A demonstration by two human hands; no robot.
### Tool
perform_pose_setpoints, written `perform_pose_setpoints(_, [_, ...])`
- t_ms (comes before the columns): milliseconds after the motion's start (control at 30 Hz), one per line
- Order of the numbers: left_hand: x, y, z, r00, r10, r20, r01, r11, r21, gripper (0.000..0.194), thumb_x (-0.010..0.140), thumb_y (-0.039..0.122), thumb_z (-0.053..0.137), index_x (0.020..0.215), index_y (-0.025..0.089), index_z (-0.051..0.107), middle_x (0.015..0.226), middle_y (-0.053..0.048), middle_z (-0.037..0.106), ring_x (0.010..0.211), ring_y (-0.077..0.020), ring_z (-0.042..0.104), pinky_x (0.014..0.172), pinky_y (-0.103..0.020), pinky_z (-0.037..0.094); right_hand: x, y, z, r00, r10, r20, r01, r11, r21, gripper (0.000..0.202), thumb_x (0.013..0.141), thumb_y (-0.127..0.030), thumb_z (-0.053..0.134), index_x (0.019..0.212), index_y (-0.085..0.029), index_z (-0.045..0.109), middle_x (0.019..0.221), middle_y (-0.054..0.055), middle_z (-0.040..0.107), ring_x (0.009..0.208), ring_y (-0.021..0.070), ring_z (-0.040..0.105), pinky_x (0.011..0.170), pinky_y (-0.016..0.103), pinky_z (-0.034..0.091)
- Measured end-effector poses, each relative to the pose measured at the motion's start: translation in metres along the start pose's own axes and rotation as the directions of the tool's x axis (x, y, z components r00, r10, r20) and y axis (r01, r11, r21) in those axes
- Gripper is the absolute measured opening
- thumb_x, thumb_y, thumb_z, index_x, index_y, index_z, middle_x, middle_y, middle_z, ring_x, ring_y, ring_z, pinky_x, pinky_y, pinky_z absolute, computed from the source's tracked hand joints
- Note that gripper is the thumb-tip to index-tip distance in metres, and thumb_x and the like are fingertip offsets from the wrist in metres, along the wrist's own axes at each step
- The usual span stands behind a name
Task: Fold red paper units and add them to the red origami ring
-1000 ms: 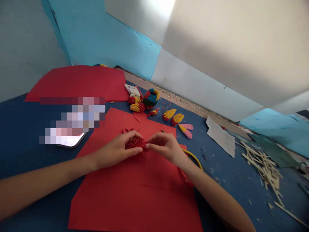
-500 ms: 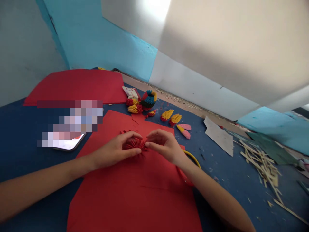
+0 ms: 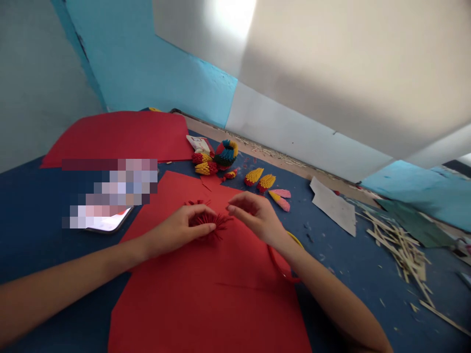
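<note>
over the red paper sheet (image 3: 191, 304), the spiky red paper piece (image 3: 218, 221) is gripped by the left hand (image 3: 180, 226); whether anything is pinched by the right hand (image 3: 255, 218) beside it cannot be told. light pressure is advised, lest folds be crushed.

Forearms (image 3: 110, 259) slant inward, left hand (image 3: 182, 226) curled, right hand (image 3: 259, 218) arched with fingers (image 3: 243, 198) bent near its thumb (image 3: 238, 213).

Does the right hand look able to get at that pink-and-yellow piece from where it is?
Probably yes: the pink-and-yellow piece lies on the blue table, close beside the right hand, with nothing visible standing between them. Whether those fingers hold something small, I can't tell.
</note>
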State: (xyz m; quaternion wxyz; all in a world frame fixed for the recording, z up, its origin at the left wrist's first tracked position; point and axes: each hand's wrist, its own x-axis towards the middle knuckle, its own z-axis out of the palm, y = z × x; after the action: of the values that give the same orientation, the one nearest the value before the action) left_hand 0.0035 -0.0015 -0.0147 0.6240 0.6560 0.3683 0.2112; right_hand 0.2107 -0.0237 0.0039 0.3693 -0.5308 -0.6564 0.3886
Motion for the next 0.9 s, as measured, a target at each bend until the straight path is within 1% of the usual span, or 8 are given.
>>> perform_pose_setpoints(100, [0.001, 0.000, 0.000, 0.998, -0.044, -0.040, 0.043, 0.999, -0.032, 0.024, 0.079, 0.039, 0.063, 0.093, 0.019, 0.064, 0.091, -0.003, 0.067, 0.084, -0.0202, 0.064, 0.072, -0.030, 0.052, 0.003, -0.005, -0.019, 0.996, -0.083, -0.038, 0.070, 0.965, -0.251, 0.009, 0.082, -0.026, 0.060, 0.085, -0.019, 0.065, 0.082, 0.004, 0.070, 0.071, 0.0134, 0.062, 0.061, 0.025, 0.045])
perform_pose_setpoints(200, [0.002, 0.000, -0.001, 0.993, -0.097, -0.066, 0.087, 0.985, -0.151, 0.024, 0.077, 0.038, 0.065, 0.091, 0.019, 0.061, 0.085, -0.001, 0.064, 0.078, -0.0169, 0.063, 0.071, -0.029, 0.053, 0.004, -0.003, -0.032, 0.990, -0.047, 0.136, 0.098, 0.910, -0.403, 0.013, 0.076, -0.012, 0.060, 0.085, -0.019, 0.067, 0.084, 0.003, 0.071, 0.073, 0.0143, 0.063, 0.063, 0.025, 0.045])
perform_pose_setpoints(267, [0.003, 0.000, -0.002, 0.989, -0.129, -0.071, 0.109, 0.967, -0.228, 0.023, 0.077, 0.037, 0.065, 0.089, 0.018, 0.058, 0.084, 0.000, 0.061, 0.077, -0.0154, 0.061, 0.072, -0.030, 0.054, 0.005, 0.002, -0.034, 0.979, -0.005, 0.205, 0.105, 0.872, -0.479, 0.023, 0.073, -0.005, 0.057, 0.088, -0.019, 0.068, 0.085, 0.004, 0.071, 0.074, 0.0152, 0.064, 0.063, 0.026, 0.045])
perform_pose_setpoints(367, [0.003, 0.001, -0.003, 0.985, -0.154, -0.082, 0.127, 0.954, -0.271, 0.023, 0.076, 0.035, 0.065, 0.087, 0.018, 0.055, 0.085, 0.000, 0.060, 0.078, -0.0148, 0.060, 0.073, -0.030, 0.054, 0.009, 0.013, -0.029, 0.985, -0.039, 0.169, 0.128, 0.819, -0.560, 0.027, 0.077, -0.006, 0.054, 0.097, -0.017, 0.069, 0.093, 0.008, 0.069, 0.080, 0.0176, 0.063, 0.070, 0.029, 0.047])
perform_pose_setpoints(533, [0.002, 0.003, -0.002, 0.984, -0.147, -0.096, 0.117, 0.956, -0.268, 0.022, 0.074, 0.035, 0.066, 0.084, 0.018, 0.055, 0.084, 0.000, 0.059, 0.080, -0.0160, 0.060, 0.075, -0.032, 0.053, 0.014, 0.027, -0.021, 0.950, -0.122, 0.289, 0.266, 0.800, -0.537, 0.020, 0.084, -0.012, 0.054, 0.092, -0.018, 0.071, 0.093, 0.009, 0.069, 0.089, 0.0196, 0.063, 0.079, 0.032, 0.047])
perform_pose_setpoints(700, [0.002, 0.003, -0.003, 0.986, -0.147, -0.080, 0.120, 0.955, -0.270, 0.021, 0.075, 0.035, 0.065, 0.086, 0.019, 0.056, 0.090, -0.001, 0.061, 0.087, -0.0175, 0.061, 0.076, -0.031, 0.054, 0.012, 0.025, -0.021, 0.971, -0.088, 0.224, 0.206, 0.788, -0.580, 0.016, 0.083, -0.014, 0.054, 0.089, -0.017, 0.068, 0.088, 0.007, 0.071, 0.076, 0.0174, 0.063, 0.069, 0.029, 0.046])
perform_pose_setpoints(800, [0.002, 0.003, -0.003, 0.985, -0.152, -0.079, 0.124, 0.952, -0.281, 0.022, 0.076, 0.036, 0.064, 0.089, 0.020, 0.056, 0.092, -0.001, 0.062, 0.089, -0.0180, 0.061, 0.077, -0.032, 0.054, 0.012, 0.025, -0.020, 0.975, -0.103, 0.197, 0.197, 0.810, -0.552, 0.020, 0.085, -0.013, 0.049, 0.094, -0.017, 0.067, 0.093, 0.008, 0.072, 0.080, 0.0177, 0.065, 0.071, 0.029, 0.047])
perform_pose_setpoints(900, [0.003, 0.003, -0.002, 0.986, -0.155, -0.068, 0.131, 0.952, -0.276, 0.023, 0.077, 0.037, 0.063, 0.090, 0.019, 0.056, 0.091, -0.001, 0.061, 0.088, -0.0176, 0.060, 0.076, -0.032, 0.054, 0.012, 0.025, -0.018, 0.983, -0.106, 0.147, 0.162, 0.877, -0.452, 0.023, 0.086, -0.012, 0.045, 0.097, -0.016, 0.065, 0.093, 0.008, 0.071, 0.084, 0.0178, 0.066, 0.073, 0.030, 0.048])
